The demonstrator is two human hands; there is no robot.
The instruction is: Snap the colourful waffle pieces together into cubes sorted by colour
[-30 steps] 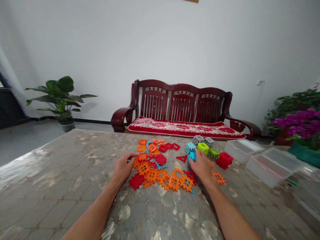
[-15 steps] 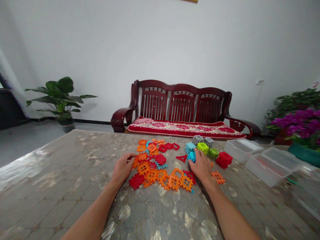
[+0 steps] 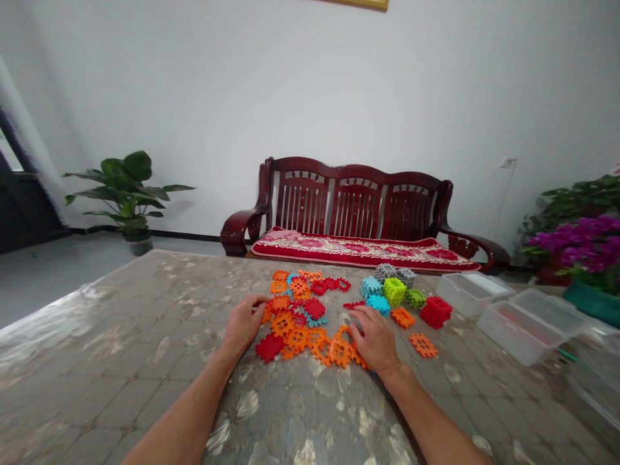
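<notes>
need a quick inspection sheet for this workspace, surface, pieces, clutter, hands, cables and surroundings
Surface: table with a grey floral, grid-patterned covering
Pieces: mostly orange and red interlocking toothed tiles, loose and overlapping; blue stack, lime-green stack and red stack to their right
Clutter: translucent plastic box at right
Left hand: at the tiles' left edge, grip unclear
Right hand: over the tiles' right edge, grip unclear
Cables: white cord hanging from the wall socket
Surroundings: dark wooden bench, potted plant, purple flowers
</notes>
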